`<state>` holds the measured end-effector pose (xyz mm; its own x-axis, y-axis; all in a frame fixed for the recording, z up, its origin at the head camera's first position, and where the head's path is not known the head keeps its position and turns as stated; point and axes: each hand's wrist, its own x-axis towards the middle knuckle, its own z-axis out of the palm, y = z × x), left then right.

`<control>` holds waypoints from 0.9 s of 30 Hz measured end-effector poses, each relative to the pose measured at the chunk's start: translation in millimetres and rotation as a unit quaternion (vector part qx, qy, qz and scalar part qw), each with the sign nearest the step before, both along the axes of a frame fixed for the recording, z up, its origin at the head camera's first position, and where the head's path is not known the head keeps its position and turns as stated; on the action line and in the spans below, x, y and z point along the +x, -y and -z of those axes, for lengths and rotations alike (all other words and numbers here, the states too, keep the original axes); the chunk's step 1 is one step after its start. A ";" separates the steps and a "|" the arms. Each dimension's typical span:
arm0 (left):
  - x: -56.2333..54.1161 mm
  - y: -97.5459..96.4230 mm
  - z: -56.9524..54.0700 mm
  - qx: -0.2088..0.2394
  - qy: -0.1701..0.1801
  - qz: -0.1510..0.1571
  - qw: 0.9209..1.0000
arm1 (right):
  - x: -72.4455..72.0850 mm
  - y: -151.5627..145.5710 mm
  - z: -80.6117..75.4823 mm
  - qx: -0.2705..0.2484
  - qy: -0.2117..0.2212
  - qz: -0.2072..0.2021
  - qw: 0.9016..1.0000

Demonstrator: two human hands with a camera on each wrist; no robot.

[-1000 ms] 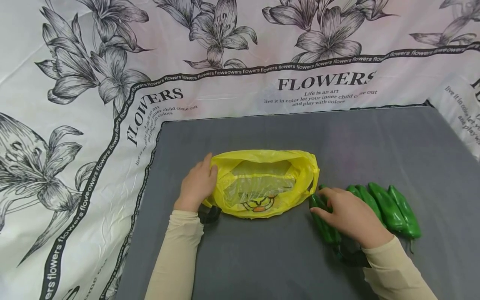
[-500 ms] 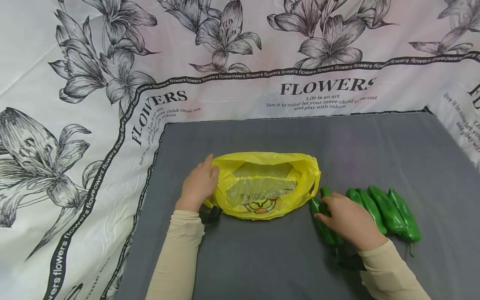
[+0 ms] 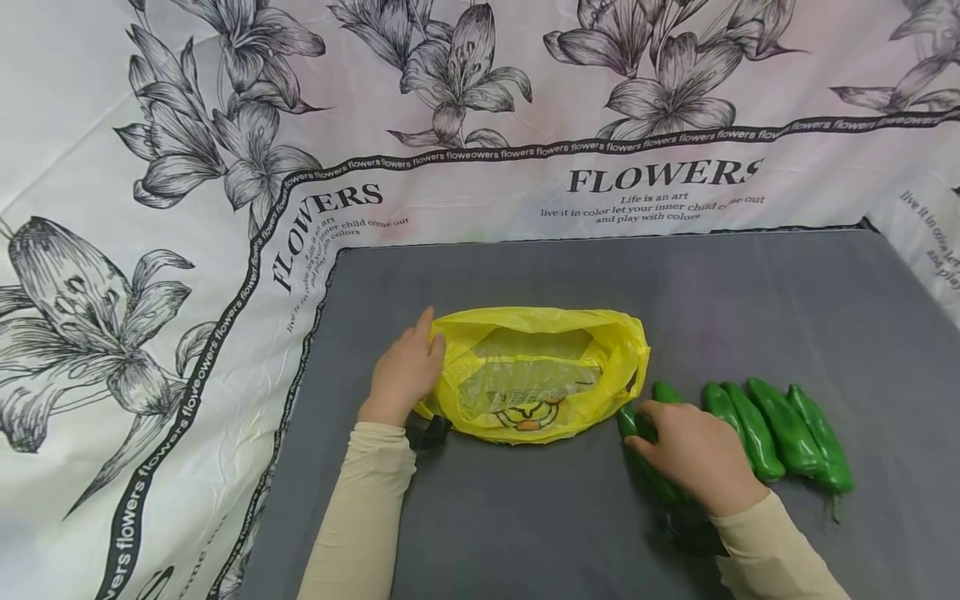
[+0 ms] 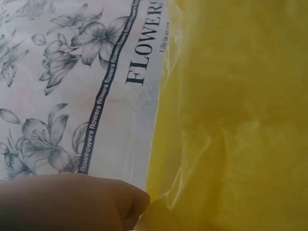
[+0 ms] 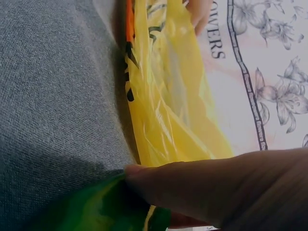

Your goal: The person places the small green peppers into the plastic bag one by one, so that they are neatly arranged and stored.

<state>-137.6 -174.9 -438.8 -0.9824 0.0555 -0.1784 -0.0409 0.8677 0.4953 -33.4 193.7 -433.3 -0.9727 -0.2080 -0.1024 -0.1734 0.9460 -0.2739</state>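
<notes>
In the head view my left hand (image 3: pixel 407 373) grips the left side of the rim of a yellow plastic bag (image 3: pixel 536 319). The bag lies with its mouth wide open, and a printed face shows on its near side. The left wrist view has the fingers right at the bag's edge (image 4: pixel 166 144). Beside the bag's right end, my right hand (image 3: pixel 697 450) pinches a glossy green pepper (image 3: pixel 654 479), its thumb (image 5: pixel 159 180) pressed on the skin in the right wrist view. The tip of another green pepper (image 3: pixel 666 392) shows behind these fingers; the hand covers the rest.
Several more green peppers (image 3: pixel 787 429) lie side by side to the right of my right hand. A grey cloth (image 3: pixel 525 517) covers the work surface. White fabric printed with flowers (image 3: pixel 465 196) borders it at the back and left.
My right hand has shifted slightly left against the pepper row and settled on the pepper nearest the bag. The left hand keeps its place on the bag. The whole head view has shifted a little.
</notes>
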 end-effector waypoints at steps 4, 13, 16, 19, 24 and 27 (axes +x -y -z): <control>2.7 -2.0 5.0 -0.015 -0.004 0.004 1.000 | 2.1 -0.7 -0.2 -0.002 0.006 -0.009 1.000; -0.1 -4.6 8.0 -0.047 -0.035 0.015 0.998 | 7.8 -0.1 -6.6 -0.005 0.023 0.002 1.000; -0.6 -5.3 9.9 -0.055 -0.028 0.016 0.998 | 11.1 0.4 -8.0 -0.009 0.025 0.001 1.000; -0.4 -5.7 11.4 -0.057 -0.026 0.017 0.998 | 13.0 1.0 -10.7 -0.017 0.015 0.002 1.000; -1.0 -6.4 11.2 -0.059 -0.039 0.027 0.997 | 13.7 3.7 -18.9 -0.035 0.006 0.015 0.999; -2.4 -6.8 11.8 -0.066 -0.046 0.032 0.996 | 12.8 5.0 -22.2 -0.043 -0.004 0.023 0.999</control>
